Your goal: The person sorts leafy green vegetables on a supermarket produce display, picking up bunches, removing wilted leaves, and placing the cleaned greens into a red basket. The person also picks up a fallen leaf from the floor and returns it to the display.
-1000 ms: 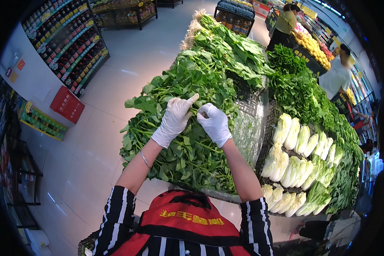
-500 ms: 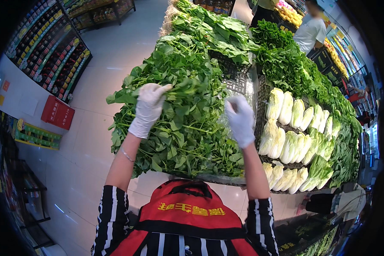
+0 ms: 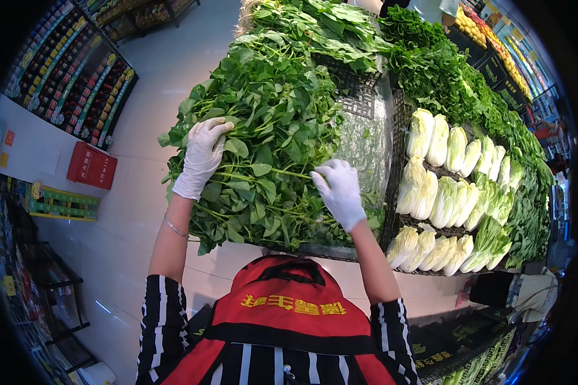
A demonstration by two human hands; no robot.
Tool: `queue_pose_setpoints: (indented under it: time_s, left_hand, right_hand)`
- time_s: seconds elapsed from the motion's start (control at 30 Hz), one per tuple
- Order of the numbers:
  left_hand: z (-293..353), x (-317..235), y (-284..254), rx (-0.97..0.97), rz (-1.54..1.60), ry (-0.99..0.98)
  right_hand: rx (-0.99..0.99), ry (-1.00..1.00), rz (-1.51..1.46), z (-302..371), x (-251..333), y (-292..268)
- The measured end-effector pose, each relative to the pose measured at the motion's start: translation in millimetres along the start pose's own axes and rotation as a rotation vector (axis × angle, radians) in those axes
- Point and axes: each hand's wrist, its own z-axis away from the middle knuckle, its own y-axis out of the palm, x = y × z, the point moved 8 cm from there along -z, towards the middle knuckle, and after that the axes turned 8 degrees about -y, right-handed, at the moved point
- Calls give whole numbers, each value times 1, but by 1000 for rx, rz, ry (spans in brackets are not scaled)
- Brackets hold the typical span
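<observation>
A wide heap of leafy greens with pale green stems lies in front of me. My left hand, in a white glove, is at the heap's left side, its fingers curled closed at the leaves; what lies under the fingertips is partly hidden. At the heap's right edge is my right hand, also gloved in white. Its thumb and fingers close around the end of a long green stem that reaches right from the pile.
Right of the heap, clear plastic wrap covers part of the stand, beside a black crate. Several napa cabbages stand in rows further right. A red box and a shelf rack are at the left.
My left hand has moved slightly left and no longer holds up a blurred bunch of leaves. The right hand has come left and down to the stem. The view has shifted.
</observation>
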Motion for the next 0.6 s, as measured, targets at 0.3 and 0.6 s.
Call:
queue_pose_setpoints:
  time_s: [0.3, 0.6]
  left_hand:
    - [19, -72, -58, -240, 43, 65]
    - [46, -106, 67, 285, -213, 186]
  right_hand:
    - [362, 721, -1010, 18, -38, 96]
    - [-22, 787, -1081, 28, -38, 94]
